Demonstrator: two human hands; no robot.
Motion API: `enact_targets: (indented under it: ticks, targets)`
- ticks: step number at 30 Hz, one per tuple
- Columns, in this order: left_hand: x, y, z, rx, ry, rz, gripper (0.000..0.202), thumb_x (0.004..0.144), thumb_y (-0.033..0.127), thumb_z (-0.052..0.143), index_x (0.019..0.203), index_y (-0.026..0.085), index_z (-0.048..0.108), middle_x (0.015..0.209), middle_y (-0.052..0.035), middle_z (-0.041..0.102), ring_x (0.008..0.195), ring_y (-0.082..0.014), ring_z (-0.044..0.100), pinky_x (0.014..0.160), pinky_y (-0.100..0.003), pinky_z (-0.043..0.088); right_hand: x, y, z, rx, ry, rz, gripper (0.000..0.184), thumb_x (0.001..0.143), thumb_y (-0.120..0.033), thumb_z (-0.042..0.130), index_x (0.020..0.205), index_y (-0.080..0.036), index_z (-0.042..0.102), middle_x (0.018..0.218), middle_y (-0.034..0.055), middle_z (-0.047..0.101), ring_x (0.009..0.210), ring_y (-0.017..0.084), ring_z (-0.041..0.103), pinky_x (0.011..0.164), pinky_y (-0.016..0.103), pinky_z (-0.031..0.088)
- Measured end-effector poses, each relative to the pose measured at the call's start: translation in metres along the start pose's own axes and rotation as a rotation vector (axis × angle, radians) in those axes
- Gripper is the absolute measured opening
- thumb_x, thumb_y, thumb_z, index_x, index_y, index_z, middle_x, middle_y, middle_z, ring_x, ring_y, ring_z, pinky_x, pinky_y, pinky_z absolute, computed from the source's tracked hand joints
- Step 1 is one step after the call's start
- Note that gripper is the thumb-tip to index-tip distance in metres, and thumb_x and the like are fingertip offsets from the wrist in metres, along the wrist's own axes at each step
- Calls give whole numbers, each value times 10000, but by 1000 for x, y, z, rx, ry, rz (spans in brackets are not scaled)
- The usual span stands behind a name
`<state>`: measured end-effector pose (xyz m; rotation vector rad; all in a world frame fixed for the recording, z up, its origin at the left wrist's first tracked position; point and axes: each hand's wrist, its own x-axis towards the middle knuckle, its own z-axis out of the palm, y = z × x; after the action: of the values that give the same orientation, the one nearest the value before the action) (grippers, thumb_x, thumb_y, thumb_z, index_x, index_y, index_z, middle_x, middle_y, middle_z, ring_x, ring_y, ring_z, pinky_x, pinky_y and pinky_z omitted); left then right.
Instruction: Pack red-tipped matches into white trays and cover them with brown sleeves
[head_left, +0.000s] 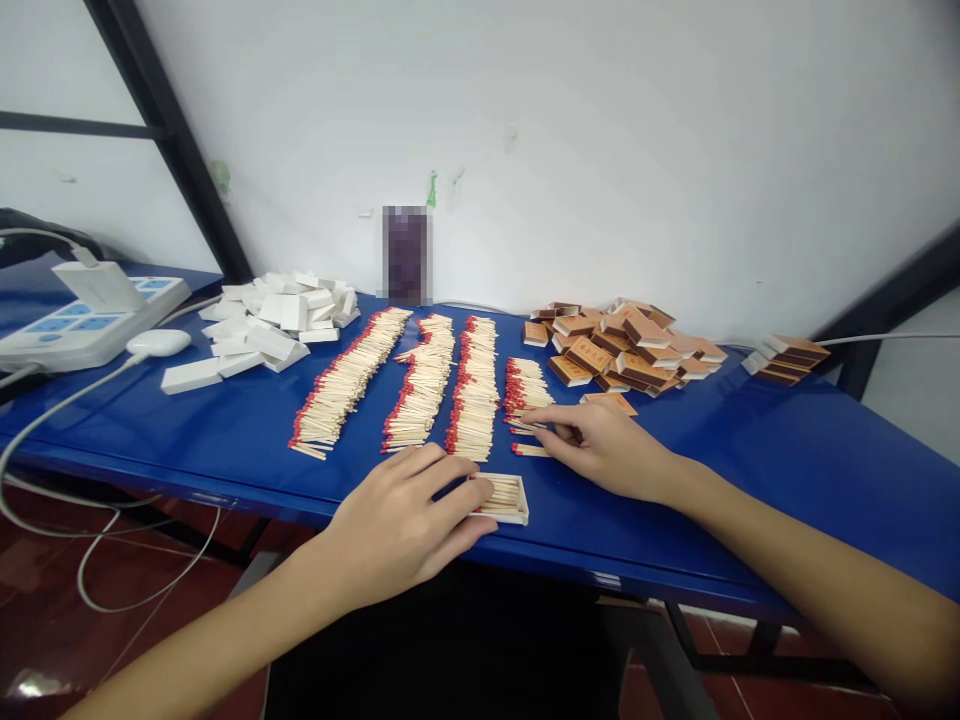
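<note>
My left hand rests on the blue table near its front edge, with the fingers closed around the left end of a small white matchbox tray that holds matches. My right hand lies just behind and to the right of it. Its fingertips pinch at loose red-tipped matches at the near end of the shortest row of matches. Three longer rows of matches lie side by side to the left.
A heap of white inner trays sits at the back left. Brown matchbox sleeves are piled at the back right, with a few more sleeves further right. A white power strip and cables lie at the left end.
</note>
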<state>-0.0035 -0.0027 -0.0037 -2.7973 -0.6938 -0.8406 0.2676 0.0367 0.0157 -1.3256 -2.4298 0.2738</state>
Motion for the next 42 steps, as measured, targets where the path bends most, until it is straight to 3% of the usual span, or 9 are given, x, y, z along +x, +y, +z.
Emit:
enact_targets:
  ticks: [12, 24, 30, 42]
  targets:
    - [-1, 0, 0, 1, -6, -5, 181, 1002, 306, 531, 1075, 168, 624, 1002, -61, 682, 888, -208, 624, 801, -360, 527, 0, 2, 1, 31, -28, -49, 321, 981, -275, 487, 1145, -209, 754, 757, 25, 752, 547, 127, 565, 569, 249, 363]
    - [1, 1, -1, 15, 17, 4, 187, 1009, 303, 515, 1071, 176, 637, 984, -65, 689, 864, -195, 629, 794, -341, 526, 1, 0, 0, -19, 14, -28, 330, 967, -276, 493, 1161, -208, 751, 548, -16, 625, 479, 118, 493, 547, 243, 320]
    - [1, 0, -2, 2, 10, -3, 181, 1006, 300, 520, 1069, 175, 636, 993, -63, 689, 855, -200, 620, 779, -346, 523, 1, 1, -1, -24, -10, -12, 321, 955, -249, 520, 1182, -241, 748, 627, -11, 691, 505, 117, 523, 548, 244, 322]
    - [1, 0, 0, 12, 20, 1, 192, 1010, 311, 512, 1065, 174, 635, 981, -62, 687, 864, -199, 632, 790, -347, 530, 1, 3, 1, -72, 63, -15, 305, 944, -266, 533, 1120, -224, 777, 630, 9, 704, 517, 123, 542, 561, 244, 342]
